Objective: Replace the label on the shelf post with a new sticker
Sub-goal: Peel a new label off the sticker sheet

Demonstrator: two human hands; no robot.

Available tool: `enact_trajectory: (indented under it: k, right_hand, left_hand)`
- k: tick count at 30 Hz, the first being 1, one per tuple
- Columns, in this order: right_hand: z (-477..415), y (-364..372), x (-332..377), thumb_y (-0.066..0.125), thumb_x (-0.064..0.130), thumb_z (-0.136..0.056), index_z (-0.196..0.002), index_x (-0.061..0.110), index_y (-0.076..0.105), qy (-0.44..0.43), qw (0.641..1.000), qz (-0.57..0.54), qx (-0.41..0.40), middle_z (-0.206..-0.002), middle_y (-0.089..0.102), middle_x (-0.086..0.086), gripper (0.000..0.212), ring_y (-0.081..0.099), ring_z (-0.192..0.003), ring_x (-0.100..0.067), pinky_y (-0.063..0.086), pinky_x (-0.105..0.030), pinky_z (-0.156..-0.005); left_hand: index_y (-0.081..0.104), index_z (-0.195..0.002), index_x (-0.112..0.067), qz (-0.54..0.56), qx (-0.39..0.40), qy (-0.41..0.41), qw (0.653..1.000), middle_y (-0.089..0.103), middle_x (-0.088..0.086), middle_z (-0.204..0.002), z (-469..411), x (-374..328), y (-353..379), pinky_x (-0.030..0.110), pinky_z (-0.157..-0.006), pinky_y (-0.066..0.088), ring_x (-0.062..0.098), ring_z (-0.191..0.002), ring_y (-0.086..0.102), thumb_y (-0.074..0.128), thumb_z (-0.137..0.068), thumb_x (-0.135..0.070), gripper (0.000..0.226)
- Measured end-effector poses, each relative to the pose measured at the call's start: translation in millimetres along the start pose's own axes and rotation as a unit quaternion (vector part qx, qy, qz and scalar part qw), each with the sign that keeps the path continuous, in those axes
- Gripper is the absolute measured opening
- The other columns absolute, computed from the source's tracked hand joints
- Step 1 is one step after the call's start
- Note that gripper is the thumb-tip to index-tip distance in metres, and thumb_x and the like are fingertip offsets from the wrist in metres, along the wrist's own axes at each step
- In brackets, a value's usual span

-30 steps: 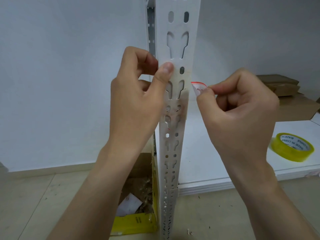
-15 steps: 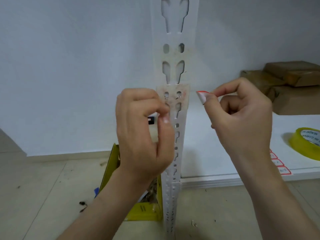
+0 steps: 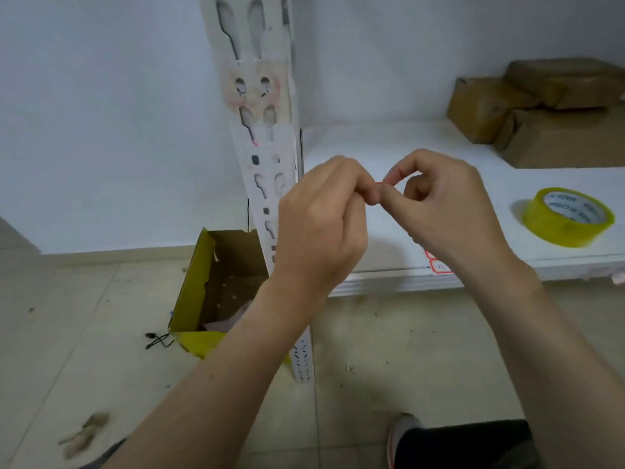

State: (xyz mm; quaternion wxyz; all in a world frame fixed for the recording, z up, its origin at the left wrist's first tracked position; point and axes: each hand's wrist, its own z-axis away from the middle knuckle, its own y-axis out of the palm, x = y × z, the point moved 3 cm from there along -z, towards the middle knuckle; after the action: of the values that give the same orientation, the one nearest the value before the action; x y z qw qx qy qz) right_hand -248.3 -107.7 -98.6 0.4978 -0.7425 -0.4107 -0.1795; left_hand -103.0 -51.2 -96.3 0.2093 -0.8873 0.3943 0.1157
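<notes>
The white slotted shelf post (image 3: 267, 164) stands upright at centre left, with a patch of pinkish label residue (image 3: 253, 89) near its top. My left hand (image 3: 321, 225) and my right hand (image 3: 443, 211) meet to the right of the post, fingertips pinched together on a small red-edged sticker scrap (image 3: 380, 185), which is mostly hidden between the fingers. A sheet of red-bordered stickers (image 3: 438, 264) lies on the white shelf's front edge, partly covered by my right wrist.
A roll of yellow tape (image 3: 568, 218) lies on the white shelf (image 3: 372, 272) at right. Brown cardboard boxes (image 3: 541, 110) sit at the back right. An open yellow box (image 3: 209, 292) with scraps stands on the tiled floor left of the post. A shoe (image 3: 402, 438) shows at bottom.
My left hand left the post and moved right to meet my right hand at the sticker scrap. Both hands dropped lower, and the view tilted down and shifted right.
</notes>
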Motion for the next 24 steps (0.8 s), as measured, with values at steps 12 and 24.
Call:
enact_trajectory:
  k: [12,24]
  right_hand:
    - [7,38,-56,0.074,0.049,-0.077,-0.078,0.030,0.063,0.078,0.971,0.155,0.162,-0.074,0.064,0.014,0.021,0.064,-0.082,-0.015,0.044,-0.029,-0.065]
    - [-3,65,-55,0.068,0.039,-0.082,-0.087,0.032,0.061,0.088,0.952,0.168,0.240,-0.090,0.063,0.010,0.011,0.062,-0.088,-0.021,0.043,-0.031,-0.070]
  left_hand:
    - [0.053,-0.089,-0.014,0.002,0.153,-0.227,0.962,0.060,0.006,-0.065,51,31,37,0.052,-0.060,0.052,0.028,-0.060,0.059,0.032,-0.093,-0.013,0.022]
    - [0.056,-0.086,-0.018,0.019,0.127,-0.280,0.951,0.060,-0.013,-0.076,57,36,50,0.037,-0.068,0.051,0.011,-0.073,0.060,0.040,-0.094,0.001,0.026]
